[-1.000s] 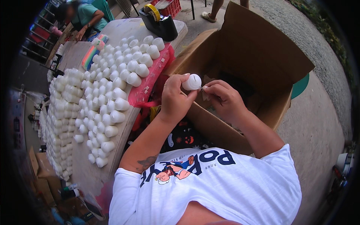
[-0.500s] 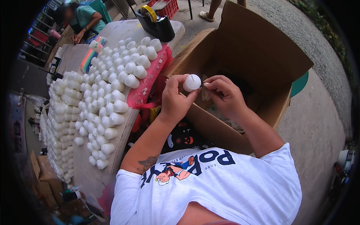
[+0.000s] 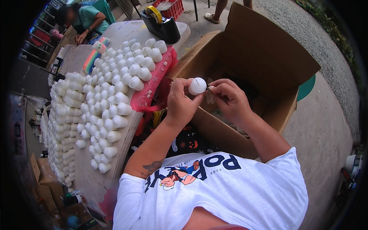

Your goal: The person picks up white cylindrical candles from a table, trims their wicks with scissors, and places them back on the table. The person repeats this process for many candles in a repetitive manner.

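Above the near edge of the open cardboard box [image 3: 264,44], my left hand [image 3: 180,100] grips a small white candle [image 3: 197,86] between thumb and fingers. A short wick-like strip shows on the candle's round end. Close beside it, my right hand [image 3: 230,97] is closed in a pinch, its fingertips just right of the candle. Something small and dark shows at those fingertips, too tiny to name. Rows of similar white candles [image 3: 111,109] cover the table [image 3: 132,128] to my left, some lying on a pink plastic bag [image 3: 153,86].
A black tape dispenser [image 3: 163,28] with yellow tape stands at the table's far end. Beyond it is a red crate [image 3: 170,7]. A person in a green shirt [image 3: 92,19] works at the far left. Another person's legs [image 3: 220,9] show behind the box.
Both hands keep nearly the same place and grip. The candle sits very slightly lower in the picture, and the whole view has shifted a little.
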Motion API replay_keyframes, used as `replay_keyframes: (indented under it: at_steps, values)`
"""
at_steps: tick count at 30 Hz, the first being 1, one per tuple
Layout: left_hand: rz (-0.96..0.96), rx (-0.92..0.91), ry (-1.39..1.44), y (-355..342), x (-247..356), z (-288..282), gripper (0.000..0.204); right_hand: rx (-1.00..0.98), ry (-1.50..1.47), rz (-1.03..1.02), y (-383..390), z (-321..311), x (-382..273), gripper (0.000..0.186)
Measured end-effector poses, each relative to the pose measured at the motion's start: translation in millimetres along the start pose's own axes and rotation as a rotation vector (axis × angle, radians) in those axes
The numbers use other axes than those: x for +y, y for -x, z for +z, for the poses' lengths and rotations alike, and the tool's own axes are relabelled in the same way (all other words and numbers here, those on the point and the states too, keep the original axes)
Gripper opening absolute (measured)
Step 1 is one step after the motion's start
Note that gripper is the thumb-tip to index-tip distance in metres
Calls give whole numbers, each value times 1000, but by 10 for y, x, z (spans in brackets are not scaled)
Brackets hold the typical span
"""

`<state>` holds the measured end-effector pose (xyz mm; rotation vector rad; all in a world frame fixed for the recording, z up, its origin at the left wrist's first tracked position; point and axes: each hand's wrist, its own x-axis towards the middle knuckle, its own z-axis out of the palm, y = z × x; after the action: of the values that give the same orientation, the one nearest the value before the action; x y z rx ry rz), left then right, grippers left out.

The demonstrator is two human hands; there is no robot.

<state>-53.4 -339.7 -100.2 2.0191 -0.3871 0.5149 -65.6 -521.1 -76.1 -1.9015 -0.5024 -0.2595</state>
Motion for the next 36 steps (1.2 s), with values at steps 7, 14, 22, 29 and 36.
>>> replay_keyframes:
  at_steps: [7, 14, 22, 29, 36]
  values:
    - [18, 19, -10, -7, 18, 15, 45, -13, 2, -18, 0, 12, -13, 11]
    - [61, 58, -89, -18, 32, 38, 47, -5, 3, -34, 12, 21, -44, 10]
    - [236, 72, -265, -25, 33, 30, 52, -8, 1, 4, 19, 45, -28, 9]
    - [251, 61, -341, -21, 43, 41, 52, -6, -48, 38, 37, 70, -52, 8]
    - [295, 80, -400, -43, 35, 52, 52, -1, -34, 21, 34, 68, -62, 6]
